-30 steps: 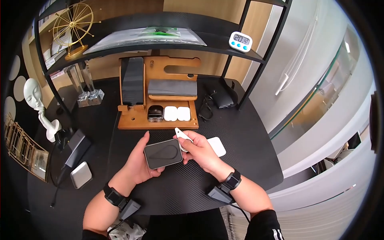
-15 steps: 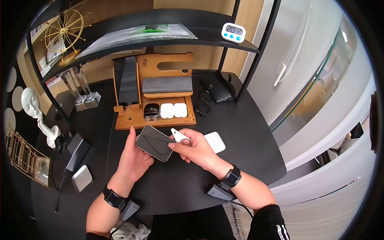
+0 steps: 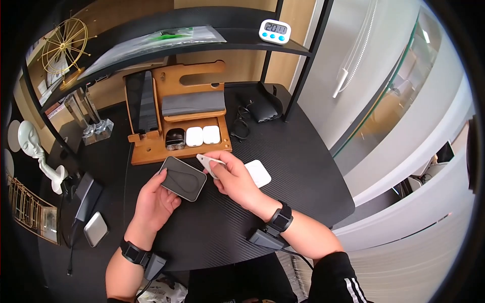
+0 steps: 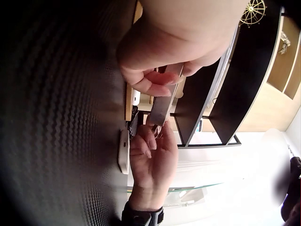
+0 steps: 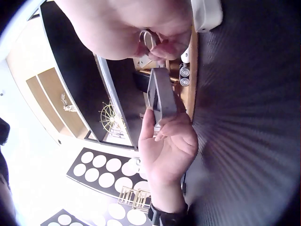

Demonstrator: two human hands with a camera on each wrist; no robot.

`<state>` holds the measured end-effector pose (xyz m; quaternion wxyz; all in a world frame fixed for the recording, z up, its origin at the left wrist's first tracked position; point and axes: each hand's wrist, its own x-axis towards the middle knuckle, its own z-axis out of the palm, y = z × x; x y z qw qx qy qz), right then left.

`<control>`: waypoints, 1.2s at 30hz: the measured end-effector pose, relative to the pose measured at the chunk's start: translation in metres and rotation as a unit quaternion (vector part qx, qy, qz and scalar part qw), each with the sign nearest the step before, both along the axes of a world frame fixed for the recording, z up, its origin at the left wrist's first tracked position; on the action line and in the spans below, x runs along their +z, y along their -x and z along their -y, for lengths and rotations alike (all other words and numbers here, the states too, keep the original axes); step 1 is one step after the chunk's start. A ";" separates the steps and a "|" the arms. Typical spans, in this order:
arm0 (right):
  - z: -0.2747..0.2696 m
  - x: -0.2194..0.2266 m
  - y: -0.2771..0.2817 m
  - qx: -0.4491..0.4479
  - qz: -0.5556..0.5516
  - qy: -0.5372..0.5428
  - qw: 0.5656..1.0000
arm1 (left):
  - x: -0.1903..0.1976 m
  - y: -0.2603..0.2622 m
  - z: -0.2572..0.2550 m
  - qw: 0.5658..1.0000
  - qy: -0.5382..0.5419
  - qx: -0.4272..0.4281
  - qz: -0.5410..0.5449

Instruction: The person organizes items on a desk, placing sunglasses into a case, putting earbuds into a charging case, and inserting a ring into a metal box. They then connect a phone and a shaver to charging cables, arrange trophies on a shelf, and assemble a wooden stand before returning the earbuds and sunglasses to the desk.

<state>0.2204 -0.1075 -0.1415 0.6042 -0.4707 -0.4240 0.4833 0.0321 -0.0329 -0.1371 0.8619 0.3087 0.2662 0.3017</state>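
My left hand holds a shallow metal tin by its left edge, thumb on the rim and fingers beneath. Dark foam with a teardrop-shaped recess fills the tin. Between thumb and fingers, my right hand pinches a flat, pale teardrop-shaped piece with a small hole at its narrow end. This piece stands just off the tin's upper right corner, its wide end partly hidden by the thumb. In the right wrist view, a ring-like rim shows between the fingers. A matching silver lid lies on the desk at left.
A white rounded-square case lies beside my right hand. Behind stands a wooden organizer with a phone, two white cases and sunglasses. A black adapter with cable sits left; a shelf spans the back.
The right thumb, over the tin's right edge half a second ago, has drawn off with the pale piece. The tin has tilted from level to slanted since the first frame. The view has turned rightward.
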 end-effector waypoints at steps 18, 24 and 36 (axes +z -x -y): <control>-0.002 0.003 -0.007 0.017 0.018 0.000 1.000 | -0.007 0.003 -0.001 0.999 -0.024 -0.023 0.004; 0.000 0.002 -0.007 0.012 -0.021 -0.029 0.999 | -0.006 0.003 -0.001 0.999 -0.035 -0.027 0.010; -0.001 0.003 -0.001 -0.023 -0.007 -0.057 0.998 | -0.006 0.004 0.000 0.998 -0.047 -0.035 0.025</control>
